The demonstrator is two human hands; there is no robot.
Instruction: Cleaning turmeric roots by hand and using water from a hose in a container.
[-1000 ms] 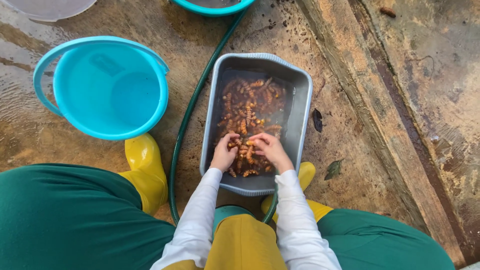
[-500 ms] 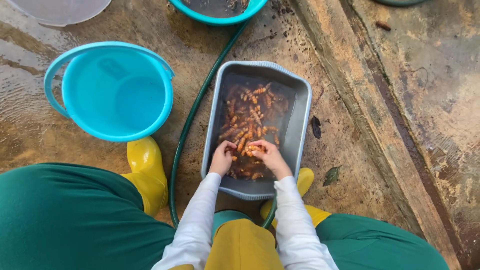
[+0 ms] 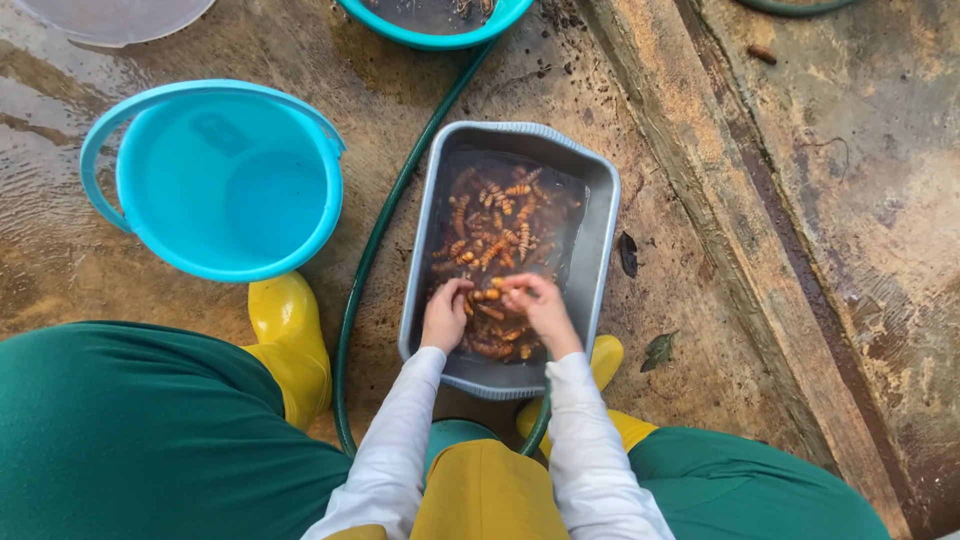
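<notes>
I see the grey tub (image 3: 600,215) sitting on wet ground, a green hose (image 3: 375,240) running along its left wall and a blue bucket (image 3: 225,180) well apart beyond that; the ground to the tub's right lies open. Both hands work at the tub's near end among the orange grubs (image 3: 490,235). My left hand (image 3: 445,315) curls loosely, fingertips touching grubs. My right hand (image 3: 540,305) pinches narrowly on one grub.

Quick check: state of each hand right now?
Left hand: fingers curled among the orange grubs in the grey tub; grip cannot be told.
Right hand: fingers pinched on a grub.
</notes>
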